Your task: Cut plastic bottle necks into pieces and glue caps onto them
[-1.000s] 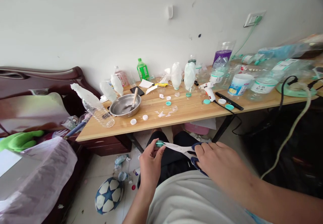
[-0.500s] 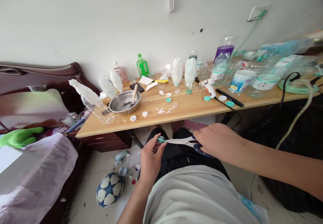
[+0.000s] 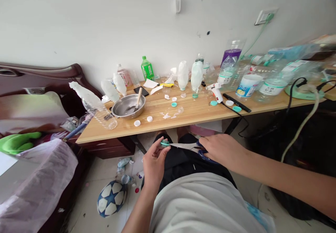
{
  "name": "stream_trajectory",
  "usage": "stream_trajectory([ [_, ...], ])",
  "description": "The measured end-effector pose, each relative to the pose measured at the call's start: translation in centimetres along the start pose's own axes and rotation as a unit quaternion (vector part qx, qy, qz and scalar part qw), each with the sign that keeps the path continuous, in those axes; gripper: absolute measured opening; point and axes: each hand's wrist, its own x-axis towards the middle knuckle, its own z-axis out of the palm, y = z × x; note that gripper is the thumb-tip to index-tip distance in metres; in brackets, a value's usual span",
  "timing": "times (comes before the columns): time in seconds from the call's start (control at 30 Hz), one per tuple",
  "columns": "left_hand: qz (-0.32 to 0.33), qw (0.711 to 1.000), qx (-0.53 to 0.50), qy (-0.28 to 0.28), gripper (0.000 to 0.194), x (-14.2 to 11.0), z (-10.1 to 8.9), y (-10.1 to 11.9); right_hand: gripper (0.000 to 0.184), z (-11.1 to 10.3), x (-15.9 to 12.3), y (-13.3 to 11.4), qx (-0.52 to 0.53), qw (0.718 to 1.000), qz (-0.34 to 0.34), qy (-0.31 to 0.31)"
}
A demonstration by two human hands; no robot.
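Observation:
Above my lap, my left hand (image 3: 154, 161) pinches a small teal bottle cap (image 3: 165, 143) between thumb and fingers. My right hand (image 3: 222, 147) is wrapped round the dark blue handles of a pair of scissors (image 3: 185, 145). The scissors point left, their blades nearly together and the tip at the edge of the cap. Whether the tip touches the cap or sits just beside it I cannot tell. The fingers in the handle loops are partly hidden.
In front stands a wooden table (image 3: 126, 133) with a steel bowl (image 3: 128, 107), a brush (image 3: 138, 98), a glue gun (image 3: 216, 92), white-wrapped bottles (image 3: 183, 75) and loose caps (image 3: 149, 119). Clear plastic bottles (image 3: 270, 87) crowd its right end. A football (image 3: 111, 198) lies on the floor.
Both hands have shifted slightly left in view, along with the whole scene. The cap has tilted a little in my left hand; the scissor blades look closer together.

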Motion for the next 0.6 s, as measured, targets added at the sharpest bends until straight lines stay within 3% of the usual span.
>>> stream_trajectory([
  [0.07,-0.002,0.998,-0.057,0.001,0.04,-0.1,0.2,0.3,0.005,0.6,-0.6,-0.2,0.057,0.998,0.007,0.009],
  [0.17,-0.017,0.989,-0.15,-0.006,0.043,-0.4,0.5,0.8,0.019,1.1,-2.1,-1.0,0.207,0.977,0.015,0.045],
  [0.23,-0.03,0.981,-0.191,-0.017,0.047,-0.6,0.6,1.0,0.027,0.9,-3.3,-2.1,0.356,0.934,0.017,0.016],
  [0.33,-0.035,0.973,-0.226,-0.026,0.042,-1.0,0.7,1.3,0.029,0.2,-4.8,-4.0,0.57,0.813,0.001,-0.123],
  [0.4,-0.028,0.97,-0.239,-0.026,0.037,-1.1,0.8,1.5,0.031,-0.4,-5.2,-5.0,0.643,0.745,-0.014,-0.179],
  [0.47,-0.023,0.97,-0.24,-0.025,0.037,-1.2,0.8,1.6,0.033,-0.8,-5.3,-5.6,0.672,0.714,-0.025,-0.194],
  [0.6,-0.023,0.973,-0.226,-0.031,0.039,-1.5,0.9,1.7,0.032,-1.0,-5.2,-5.4,0.686,0.698,-0.049,-0.201],
])
